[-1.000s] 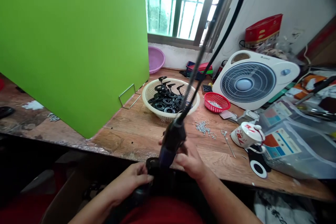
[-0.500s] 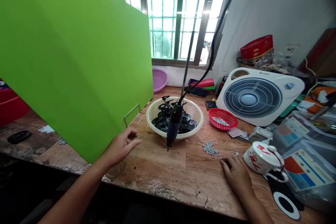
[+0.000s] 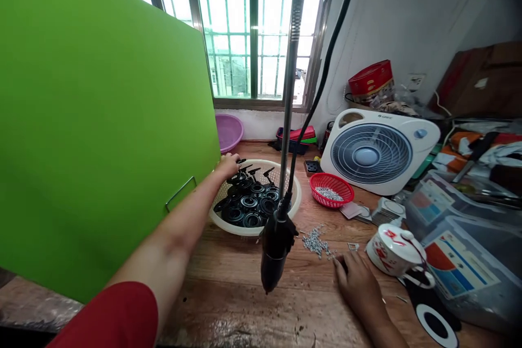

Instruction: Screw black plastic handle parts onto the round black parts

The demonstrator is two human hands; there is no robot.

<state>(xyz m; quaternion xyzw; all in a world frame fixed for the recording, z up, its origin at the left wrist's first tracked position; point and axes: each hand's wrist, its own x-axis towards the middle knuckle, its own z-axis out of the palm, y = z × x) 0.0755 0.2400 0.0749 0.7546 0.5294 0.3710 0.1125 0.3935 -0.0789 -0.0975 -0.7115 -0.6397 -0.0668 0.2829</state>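
My left hand (image 3: 228,166) reaches over the far left rim of a cream plastic basket (image 3: 297,196), its fingers bent down beside a black part. Whether they hold that part cannot be made out. Black round parts (image 3: 249,202) with ring faces and thin arms fill the basket. On the table by a loose pile of small silver screws (image 3: 315,242) rests my right hand (image 3: 355,278), fingers curled and thumb drawn in; anything between the tips is hidden. A black electric screwdriver (image 3: 274,258) hangs tip down in front of the basket, on a spring and cable.
A large green panel (image 3: 101,119) stands at the left, with a wire handle (image 3: 180,193) near its lower edge. Rightward are a red basket (image 3: 332,202) of small silver pieces, a white box fan (image 3: 391,174), a lidded cup (image 3: 393,253) and clear plastic boxes (image 3: 468,266).
My left hand has moved forward from beside the green panel to the basket's far left rim. The screwdriver hangs closer in view. My right hand stays by the screws.
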